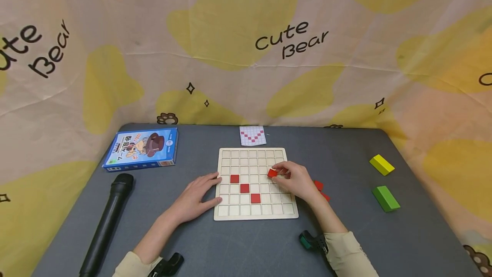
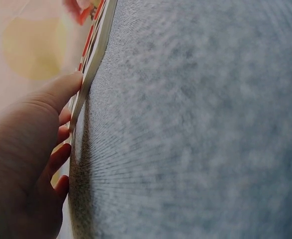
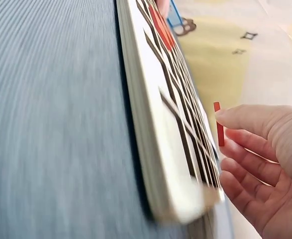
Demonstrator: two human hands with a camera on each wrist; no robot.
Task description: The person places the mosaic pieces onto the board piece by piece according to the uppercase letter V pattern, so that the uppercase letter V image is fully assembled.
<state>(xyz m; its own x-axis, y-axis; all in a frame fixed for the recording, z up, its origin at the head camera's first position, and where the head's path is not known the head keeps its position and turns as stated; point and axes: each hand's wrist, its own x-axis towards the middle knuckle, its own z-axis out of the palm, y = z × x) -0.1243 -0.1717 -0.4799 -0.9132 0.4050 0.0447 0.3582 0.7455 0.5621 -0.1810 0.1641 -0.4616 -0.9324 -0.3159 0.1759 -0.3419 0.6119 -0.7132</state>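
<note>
Right hand (image 1: 295,178) pinched red tile (image 1: 272,173) above board (image 1: 257,217). Left hand (image 1: 194,198), fingers spread, touched board's left edge. Three placed tiles (image 1: 244,188) lay diagonally on board.

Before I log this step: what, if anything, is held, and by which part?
A red tile, pinched by the right grip, thumb at its near edge; finger contact is unclear. The left grip touches the board at its left edge.
</note>
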